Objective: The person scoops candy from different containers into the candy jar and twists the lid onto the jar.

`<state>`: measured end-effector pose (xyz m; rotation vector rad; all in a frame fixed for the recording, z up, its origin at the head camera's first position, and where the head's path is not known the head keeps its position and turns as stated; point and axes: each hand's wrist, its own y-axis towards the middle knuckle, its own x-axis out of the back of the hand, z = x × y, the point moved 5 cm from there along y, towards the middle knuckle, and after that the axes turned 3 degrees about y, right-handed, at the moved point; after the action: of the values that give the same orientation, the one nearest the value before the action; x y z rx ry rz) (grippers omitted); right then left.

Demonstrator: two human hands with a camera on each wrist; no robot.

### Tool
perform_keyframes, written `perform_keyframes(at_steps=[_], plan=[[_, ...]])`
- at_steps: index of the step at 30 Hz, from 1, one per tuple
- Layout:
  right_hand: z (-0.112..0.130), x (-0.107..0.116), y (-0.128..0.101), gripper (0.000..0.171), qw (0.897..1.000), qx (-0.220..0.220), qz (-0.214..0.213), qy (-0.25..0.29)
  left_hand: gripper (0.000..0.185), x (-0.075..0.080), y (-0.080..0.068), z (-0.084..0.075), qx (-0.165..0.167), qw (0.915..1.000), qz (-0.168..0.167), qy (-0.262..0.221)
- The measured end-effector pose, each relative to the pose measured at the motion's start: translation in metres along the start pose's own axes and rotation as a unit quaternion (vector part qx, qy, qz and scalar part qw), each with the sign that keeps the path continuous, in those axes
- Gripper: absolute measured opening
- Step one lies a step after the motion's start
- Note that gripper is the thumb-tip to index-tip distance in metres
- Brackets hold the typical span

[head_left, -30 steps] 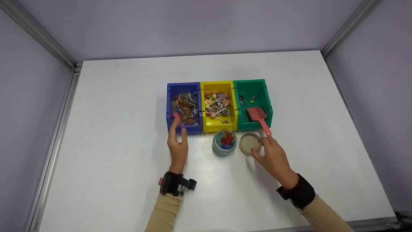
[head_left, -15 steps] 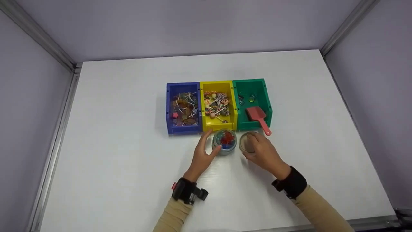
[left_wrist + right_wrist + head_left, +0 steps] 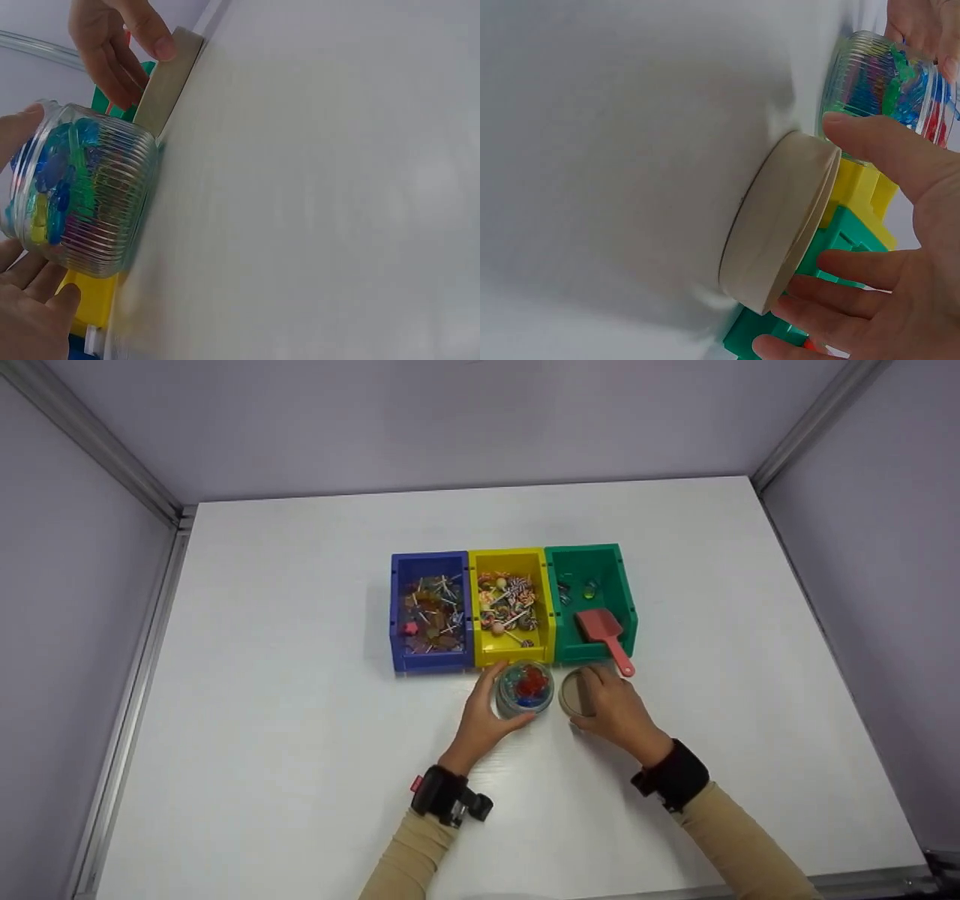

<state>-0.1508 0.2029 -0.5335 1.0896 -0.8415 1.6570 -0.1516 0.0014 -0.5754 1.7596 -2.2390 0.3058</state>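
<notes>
Steadying jar, lifting lid.

Nearest, left hand (image 3: 484, 718) cupped round the ribbed glass jar (image 3: 524, 688), thumb and fingers curled on its sides. Right hand (image 3: 611, 709) beside it, fingers bent over the beige lid (image 3: 574, 694), thumb on the near rim, fingertips on the far rim; lid lying flat on the white tabletop (image 3: 300, 697), close beside the jar. Probably best done by keeping the jar pinned upright, pinching the lid evenly across its width and raising it level. Beyond, blue bin (image 3: 430, 611), yellow bin (image 3: 511, 607) and green bin (image 3: 592, 598) in a row, red scoop (image 3: 604, 634) leaning in the green one.
</notes>
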Motion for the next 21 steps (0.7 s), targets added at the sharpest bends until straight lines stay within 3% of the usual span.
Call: perform_keyframes(at_steps=[9, 15, 21], plan=[[-0.002, -0.004, 0.005, 0.084, 1.000, 0.006, 0.003, 0.022, 0.092, -0.003, 0.004, -0.003, -0.007, 0.9999, -0.005, -0.007], [0.003, -0.001, 0.005, 0.087, 0.994, 0.035, -0.026, 0.099, 0.091, -0.003, 0.005, -0.001, -0.007, 0.9999, -0.006, -0.009], [0.001, 0.006, 0.001, 0.084, 0.986, -0.023, -0.015, 0.166, 0.088, -0.002, 0.006, 0.003, 0.009, 0.9998, 0.004, -0.017]])
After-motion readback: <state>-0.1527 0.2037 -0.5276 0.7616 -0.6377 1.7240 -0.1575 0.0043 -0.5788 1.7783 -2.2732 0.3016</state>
